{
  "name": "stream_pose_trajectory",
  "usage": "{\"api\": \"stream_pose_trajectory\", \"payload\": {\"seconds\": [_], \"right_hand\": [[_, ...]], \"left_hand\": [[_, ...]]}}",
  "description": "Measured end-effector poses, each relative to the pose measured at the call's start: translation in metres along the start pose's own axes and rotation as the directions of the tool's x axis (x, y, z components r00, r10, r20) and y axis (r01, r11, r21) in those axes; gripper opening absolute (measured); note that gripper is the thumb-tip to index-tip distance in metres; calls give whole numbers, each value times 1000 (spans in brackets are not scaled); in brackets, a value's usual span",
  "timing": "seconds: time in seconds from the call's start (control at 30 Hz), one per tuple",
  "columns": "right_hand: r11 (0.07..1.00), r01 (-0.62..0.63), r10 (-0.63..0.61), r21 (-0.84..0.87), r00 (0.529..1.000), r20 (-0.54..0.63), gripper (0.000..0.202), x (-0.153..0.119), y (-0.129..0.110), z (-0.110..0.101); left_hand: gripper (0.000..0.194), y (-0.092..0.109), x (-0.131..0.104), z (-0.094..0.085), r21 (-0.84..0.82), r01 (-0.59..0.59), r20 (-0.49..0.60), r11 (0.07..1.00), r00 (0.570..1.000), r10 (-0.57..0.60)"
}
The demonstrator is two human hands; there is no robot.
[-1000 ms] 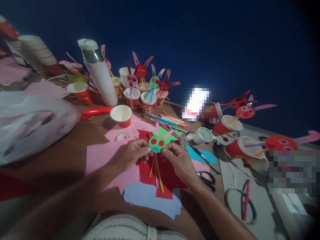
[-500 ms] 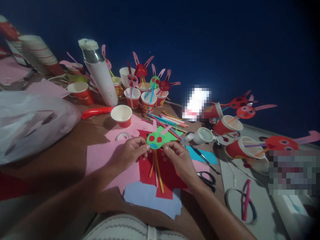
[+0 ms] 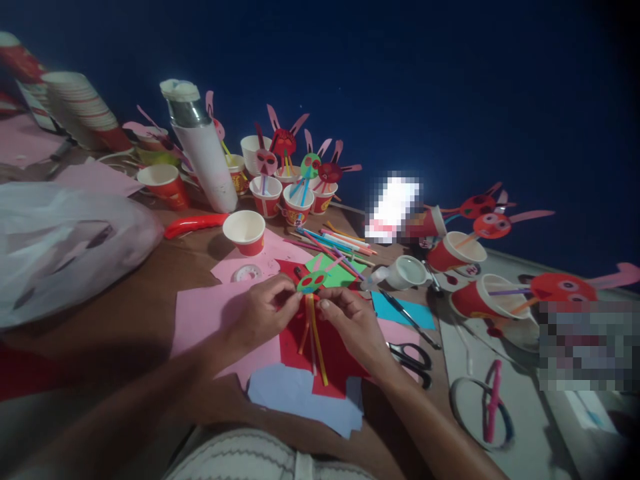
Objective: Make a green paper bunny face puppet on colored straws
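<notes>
Between my two hands is a green paper rabbit face [image 3: 311, 283] with red eyes, a blue mouth and pink ears. It is tilted, so it looks flattened. My left hand [image 3: 267, 307] pinches its left edge with thumb and fingers. On the opposite edge, my right hand [image 3: 353, 317] grips with bent fingers; its exact contact is partly hidden. Yellow and orange strips [image 3: 319, 347] hang below the face, over a red sheet [image 3: 345, 353]. Pink paper [image 3: 197, 317] lies under my left forearm, and scissors [image 3: 413, 357] are beside my right wrist.
A paper cup [image 3: 245, 230] and loose coloured sticks [image 3: 333, 243] lie beyond my hands. Several cups with paper rabbits [image 3: 299, 203] stand behind, near a white flask [image 3: 206, 163]. A plastic bag [image 3: 75, 250] is at left. A pen [image 3: 407, 317] lies on blue paper at right.
The green rabbit face has tipped backward, so less of its front shows. My hands have shifted slightly and still hold its edges.
</notes>
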State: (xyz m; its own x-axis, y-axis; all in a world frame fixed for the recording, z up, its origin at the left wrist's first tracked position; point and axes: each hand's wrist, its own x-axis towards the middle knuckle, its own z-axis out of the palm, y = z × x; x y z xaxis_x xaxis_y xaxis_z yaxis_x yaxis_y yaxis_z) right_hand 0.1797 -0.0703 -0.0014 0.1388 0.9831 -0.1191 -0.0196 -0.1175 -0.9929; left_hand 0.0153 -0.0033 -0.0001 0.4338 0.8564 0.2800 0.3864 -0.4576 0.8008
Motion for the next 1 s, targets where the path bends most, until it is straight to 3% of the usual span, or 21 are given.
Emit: {"api": "stream_pose_trajectory", "payload": {"seconds": [0.2,0.43,0.63,0.87,1.0], "right_hand": [[996,43,-45,-77,999,-20,18,-2,1,0],[994,5,-2,-111,1000,23,36,-5,-2,-1],[994,-63,66,-85,997,31,50,-4,0,0],[989,-124,122,-75,992,-36,46,-3,-3,1],[984,-169,166,-51,985,-56,38,-1,0,-1]], "left_hand": [[10,-5,-4,5,60,-166,18,984,986,165],[13,-4,-7,8,234,-406,95,884,914,395],[16,-4,-9,10,328,-418,174,847,908,381],[19,-4,-11,15,345,-449,229,824,892,390],[17,-4,-12,15,272,-422,243,865,900,362]]}}
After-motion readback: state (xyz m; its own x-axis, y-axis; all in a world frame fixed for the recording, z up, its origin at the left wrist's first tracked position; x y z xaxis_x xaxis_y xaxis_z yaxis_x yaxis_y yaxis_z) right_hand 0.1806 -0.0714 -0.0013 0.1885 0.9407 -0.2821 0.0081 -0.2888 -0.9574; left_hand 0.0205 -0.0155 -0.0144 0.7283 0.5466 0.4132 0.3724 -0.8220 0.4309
